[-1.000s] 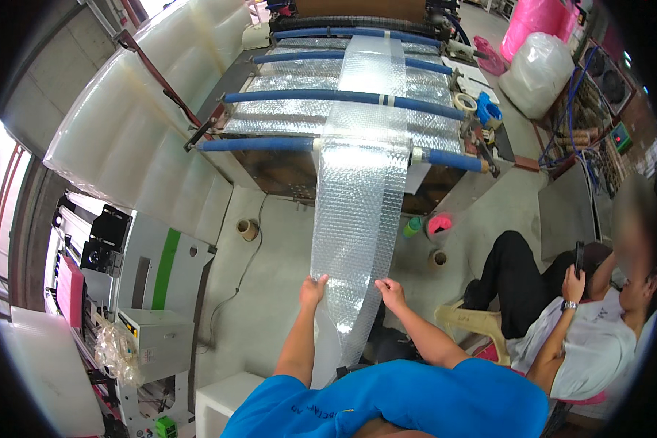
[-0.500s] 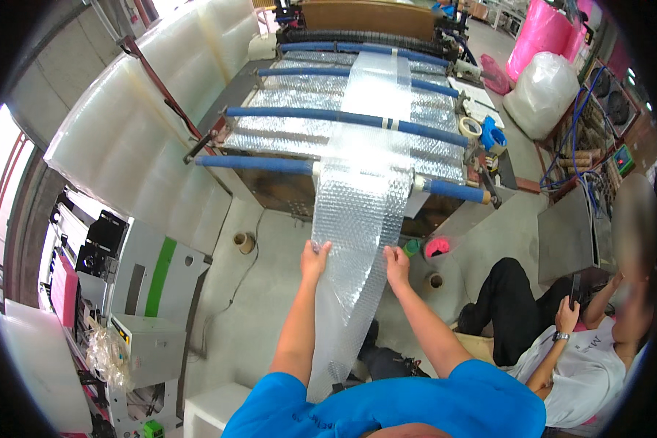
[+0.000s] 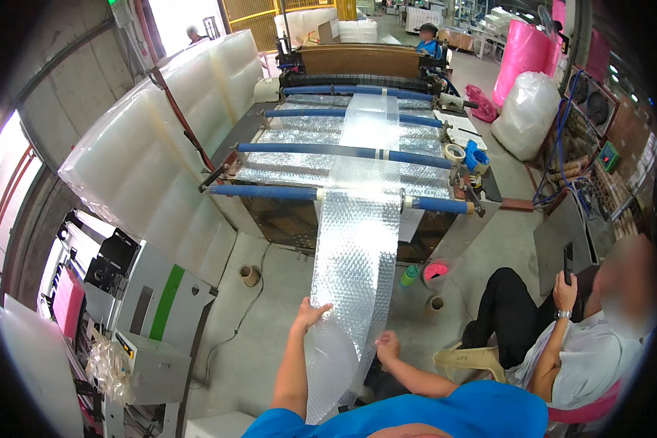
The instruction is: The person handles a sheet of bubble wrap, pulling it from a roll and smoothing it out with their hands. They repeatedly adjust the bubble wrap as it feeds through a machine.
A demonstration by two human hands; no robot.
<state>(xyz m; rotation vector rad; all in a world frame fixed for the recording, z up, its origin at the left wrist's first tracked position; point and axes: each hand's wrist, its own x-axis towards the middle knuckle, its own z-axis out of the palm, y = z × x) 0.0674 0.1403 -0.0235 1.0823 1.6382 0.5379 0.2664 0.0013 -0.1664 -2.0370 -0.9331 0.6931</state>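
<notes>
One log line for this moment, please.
left hand: holding left edge of bubble wrap | right hand: by right edge, grip unclear | bubble wrap: over front blue bar

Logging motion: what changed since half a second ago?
The right hand drew back toward the body, the left hand less so. The left still holds the bubble wrap by its edge; whether the right let go is unclear. Wrap still crosses the blue rollers.
</notes>
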